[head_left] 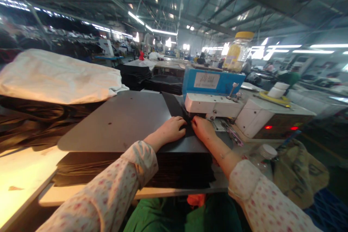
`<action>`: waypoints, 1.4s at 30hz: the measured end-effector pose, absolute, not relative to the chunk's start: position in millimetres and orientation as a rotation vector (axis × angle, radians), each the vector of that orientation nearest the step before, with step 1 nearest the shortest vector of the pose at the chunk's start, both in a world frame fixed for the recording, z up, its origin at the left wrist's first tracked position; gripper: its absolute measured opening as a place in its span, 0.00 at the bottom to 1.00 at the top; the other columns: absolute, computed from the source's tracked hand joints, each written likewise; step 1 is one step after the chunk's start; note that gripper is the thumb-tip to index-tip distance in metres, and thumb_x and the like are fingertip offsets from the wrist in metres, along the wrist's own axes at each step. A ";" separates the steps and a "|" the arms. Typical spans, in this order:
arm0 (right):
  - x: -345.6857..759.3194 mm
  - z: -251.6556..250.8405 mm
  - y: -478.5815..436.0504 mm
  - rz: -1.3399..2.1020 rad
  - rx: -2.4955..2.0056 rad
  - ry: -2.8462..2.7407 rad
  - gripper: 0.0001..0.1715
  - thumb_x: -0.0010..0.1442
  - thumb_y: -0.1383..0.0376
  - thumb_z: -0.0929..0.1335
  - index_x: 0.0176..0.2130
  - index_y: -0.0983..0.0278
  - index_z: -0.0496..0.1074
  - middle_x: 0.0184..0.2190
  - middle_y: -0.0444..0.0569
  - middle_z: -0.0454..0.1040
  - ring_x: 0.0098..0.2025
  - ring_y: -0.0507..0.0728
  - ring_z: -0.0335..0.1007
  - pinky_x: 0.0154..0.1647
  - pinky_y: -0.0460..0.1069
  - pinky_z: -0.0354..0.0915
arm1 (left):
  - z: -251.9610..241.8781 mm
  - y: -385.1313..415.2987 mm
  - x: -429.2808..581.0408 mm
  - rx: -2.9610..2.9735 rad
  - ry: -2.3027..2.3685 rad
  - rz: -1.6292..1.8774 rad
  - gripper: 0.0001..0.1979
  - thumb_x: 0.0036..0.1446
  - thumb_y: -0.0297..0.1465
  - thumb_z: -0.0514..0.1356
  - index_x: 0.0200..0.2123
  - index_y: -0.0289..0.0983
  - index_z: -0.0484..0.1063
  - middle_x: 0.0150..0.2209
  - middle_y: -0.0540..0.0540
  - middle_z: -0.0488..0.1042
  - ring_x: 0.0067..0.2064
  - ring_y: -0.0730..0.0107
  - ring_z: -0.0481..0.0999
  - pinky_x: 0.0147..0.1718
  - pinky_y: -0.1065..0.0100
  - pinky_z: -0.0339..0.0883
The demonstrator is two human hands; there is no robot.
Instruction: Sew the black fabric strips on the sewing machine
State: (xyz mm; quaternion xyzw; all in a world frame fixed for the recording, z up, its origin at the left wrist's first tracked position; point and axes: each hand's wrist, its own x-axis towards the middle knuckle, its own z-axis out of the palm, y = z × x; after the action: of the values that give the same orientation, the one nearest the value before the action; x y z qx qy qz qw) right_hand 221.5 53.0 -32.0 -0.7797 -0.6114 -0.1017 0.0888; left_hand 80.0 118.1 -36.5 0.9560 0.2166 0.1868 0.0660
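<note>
A black fabric piece [174,107] lies on the dark table plate [119,123] and runs under the head of a white sewing machine [214,106]. My left hand [171,129] rests on the fabric with fingers curled and pressed down. My right hand [202,129] lies beside it, close to the needle area, fingers pressed on the same fabric. A thick stack of black pieces [130,168] sits under the plate's front edge.
A white cloth bundle [57,76] covers dark material at the left. A blue box [213,81] and a yellow-lidded jar [239,52] stand behind the machine. A thread spool [277,90], a plastic bottle [261,154] and a tan bag [299,174] are at the right.
</note>
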 end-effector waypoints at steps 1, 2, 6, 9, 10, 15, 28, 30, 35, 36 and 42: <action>221.1 -31.5 52.6 -0.303 -2.323 -1.820 0.12 0.59 0.63 0.58 0.36 0.63 0.67 0.33 0.50 0.74 0.33 0.54 0.70 0.30 0.46 0.57 | -36.7 119.9 80.7 2.891 0.666 0.563 0.15 0.51 0.29 0.52 0.43 0.35 0.69 0.44 0.43 0.69 0.46 0.65 0.67 0.49 0.65 0.59; 220.7 -31.1 52.3 -0.305 -2.322 -1.822 0.12 0.59 0.63 0.57 0.36 0.63 0.67 0.33 0.50 0.74 0.33 0.54 0.70 0.29 0.46 0.57 | -36.5 121.5 81.2 2.899 0.678 0.560 0.15 0.51 0.28 0.51 0.42 0.35 0.69 0.43 0.44 0.69 0.46 0.65 0.67 0.49 0.65 0.59; 219.4 -29.9 51.8 -0.300 -2.319 -1.828 0.12 0.60 0.63 0.57 0.37 0.63 0.67 0.33 0.50 0.74 0.33 0.54 0.70 0.30 0.46 0.57 | -33.9 125.7 82.0 2.932 0.727 0.540 0.15 0.51 0.25 0.50 0.42 0.35 0.70 0.42 0.43 0.69 0.44 0.64 0.67 0.46 0.65 0.61; 218.3 -29.5 51.5 -0.289 -2.331 -1.826 0.13 0.60 0.63 0.57 0.38 0.63 0.67 0.34 0.51 0.74 0.34 0.54 0.70 0.31 0.46 0.58 | -32.7 128.4 82.7 2.959 0.773 0.520 0.15 0.52 0.24 0.49 0.42 0.36 0.70 0.42 0.43 0.69 0.42 0.65 0.68 0.45 0.66 0.62; 218.0 -29.6 51.3 -0.295 -2.327 -1.827 0.13 0.60 0.63 0.57 0.38 0.63 0.67 0.35 0.51 0.73 0.34 0.54 0.70 0.31 0.46 0.58 | -32.9 129.6 83.1 2.967 0.791 0.518 0.15 0.52 0.24 0.49 0.42 0.36 0.70 0.42 0.43 0.69 0.42 0.65 0.68 0.44 0.66 0.62; 219.1 -32.7 51.0 -0.335 -2.268 -1.835 0.14 0.60 0.65 0.56 0.37 0.64 0.68 0.34 0.51 0.73 0.34 0.54 0.69 0.31 0.46 0.58 | -35.9 142.2 85.8 2.961 0.929 0.509 0.15 0.54 0.26 0.48 0.42 0.38 0.69 0.43 0.44 0.69 0.42 0.64 0.68 0.42 0.65 0.63; 214.4 -34.3 -24.6 0.799 -1.650 -1.428 0.21 0.56 0.52 0.59 0.31 0.66 0.69 0.19 0.42 0.67 0.19 0.47 0.61 0.20 0.42 0.56 | -17.8 120.6 41.1 2.945 0.881 0.495 0.09 0.53 0.29 0.51 0.33 0.36 0.70 0.35 0.45 0.69 0.38 0.67 0.68 0.40 0.68 0.62; 207.8 -43.2 -44.3 1.055 -1.630 -1.376 0.28 0.55 0.47 0.57 0.27 0.66 0.68 0.16 0.42 0.66 0.16 0.47 0.58 0.17 0.42 0.53 | -13.4 82.8 24.3 2.910 0.759 0.507 0.09 0.56 0.32 0.50 0.32 0.36 0.68 0.33 0.46 0.69 0.37 0.68 0.68 0.38 0.68 0.62; 185.2 -73.6 -53.7 1.161 -1.582 -1.338 0.27 0.53 0.45 0.57 0.26 0.65 0.66 0.15 0.40 0.63 0.16 0.47 0.56 0.17 0.42 0.51 | 2.9 14.0 4.9 2.660 0.514 0.262 0.10 0.59 0.36 0.48 0.39 0.41 0.65 0.30 0.51 0.70 0.30 0.74 0.69 0.29 0.74 0.61; 178.6 -78.5 -52.1 1.148 -1.560 -1.326 0.25 0.53 0.46 0.58 0.27 0.64 0.66 0.14 0.39 0.62 0.16 0.47 0.55 0.17 0.42 0.51 | 5.3 8.2 6.0 2.663 0.467 0.270 0.10 0.59 0.34 0.48 0.40 0.41 0.65 0.32 0.51 0.71 0.32 0.74 0.69 0.31 0.74 0.62; 144.7 -90.8 -65.9 0.894 -1.471 -1.815 0.15 0.55 0.59 0.59 0.31 0.63 0.69 0.25 0.46 0.70 0.29 0.53 0.65 0.29 0.46 0.59 | -6.0 -7.5 14.6 3.033 0.210 0.266 0.07 0.56 0.30 0.52 0.38 0.39 0.67 0.42 0.45 0.70 0.47 0.64 0.65 0.45 0.64 0.58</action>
State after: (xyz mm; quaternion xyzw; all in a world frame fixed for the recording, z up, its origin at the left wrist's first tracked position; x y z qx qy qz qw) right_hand 144.7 -65.9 -90.8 -0.5581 -0.6886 0.3393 0.3149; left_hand 14.6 -7.5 -6.0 0.9928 0.0686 0.0870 0.0448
